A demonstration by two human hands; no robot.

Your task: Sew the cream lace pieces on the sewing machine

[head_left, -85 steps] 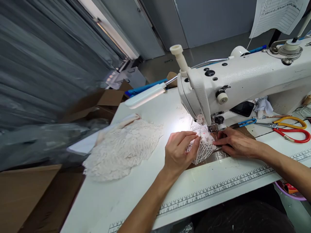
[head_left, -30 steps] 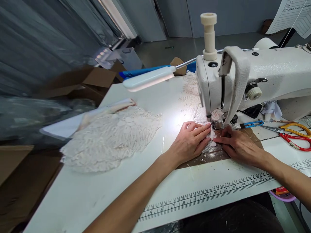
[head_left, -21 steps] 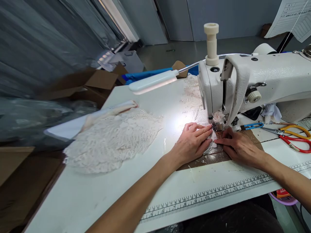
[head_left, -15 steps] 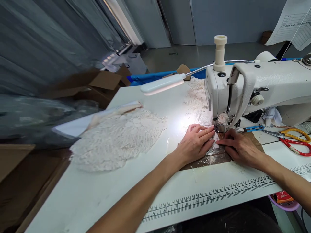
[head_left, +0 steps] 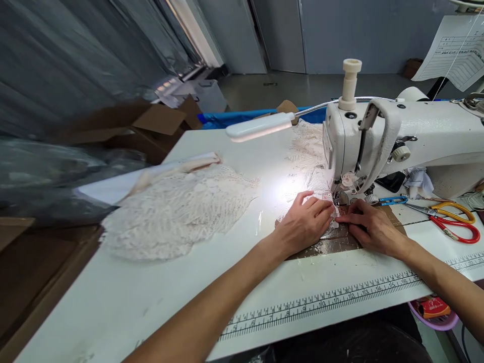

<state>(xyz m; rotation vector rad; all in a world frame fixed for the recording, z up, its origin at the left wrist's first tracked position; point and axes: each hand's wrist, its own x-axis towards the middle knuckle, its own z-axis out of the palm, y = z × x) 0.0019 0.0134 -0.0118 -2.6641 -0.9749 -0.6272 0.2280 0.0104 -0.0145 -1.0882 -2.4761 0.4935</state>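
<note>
My left hand (head_left: 306, 224) lies flat, its fingers stretched over white lace fabric (head_left: 308, 151) just in front of the presser foot (head_left: 336, 198) of a white sewing machine (head_left: 363, 126). The palm hides part of the lace. Close by on the right, my right hand (head_left: 372, 227) has its forefinger reaching to the lace's edge, with the thumb apart from it. Fingers of both hands nearly meet beside the needle area. A pale fabric rose (head_left: 349, 179) sits on the machine head above them. Left of my arm is a heap of white lace (head_left: 185, 214).
A lamp (head_left: 260, 127) on a bendy neck shines over the lace. Red and yellow-handled scissors (head_left: 454, 219) and blue thread snips (head_left: 393, 200) lie on the right. A ruler strip (head_left: 321, 305) runs along the front edge. Cardboard boxes (head_left: 161, 121) stand beyond the table's left side.
The view has shifted slightly. Both hands stay at the presser foot in almost the same pose, with the lace under the left one. No clear movement of the fabric shows.
</note>
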